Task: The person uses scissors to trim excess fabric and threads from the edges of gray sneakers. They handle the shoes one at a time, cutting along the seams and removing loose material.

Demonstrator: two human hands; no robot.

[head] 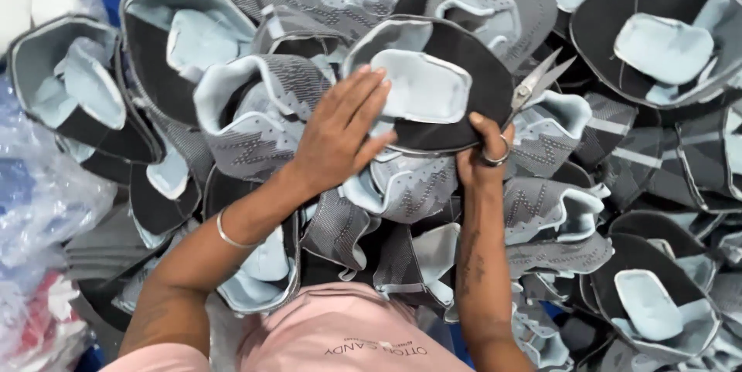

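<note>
left hand [340, 129]: flat, fingers spread, palm down on the pale inner lining of the top shoe upper; thumb against the upper's lower edge. Pressing, not closed around anything.
right hand [485, 157]: closed on the handle end of the scissors, a finger through a metal ring; thumb on the right edge of the same upper.
shoe upper [433, 82]: black outside, pale blue padded lining facing up, lying open on top of the pile at centre frame, pinned between both hands.
scissors [537, 82]: metal, blades partly open, pointing up and right from the right hand, just beside the upper's right rim.
pile of uppers [263, 121]: grey knit with zigzag pattern and black ones, all with pale blue lining, overlapping in every direction, filling the frame around the hands.
bangle [228, 234]: thin metal, on the left wrist.
pink shirt [348, 333]: bottom centre, between the forearms.
plastic bags [39, 194]: clear, crumpled, left edge beside the pile.
</note>
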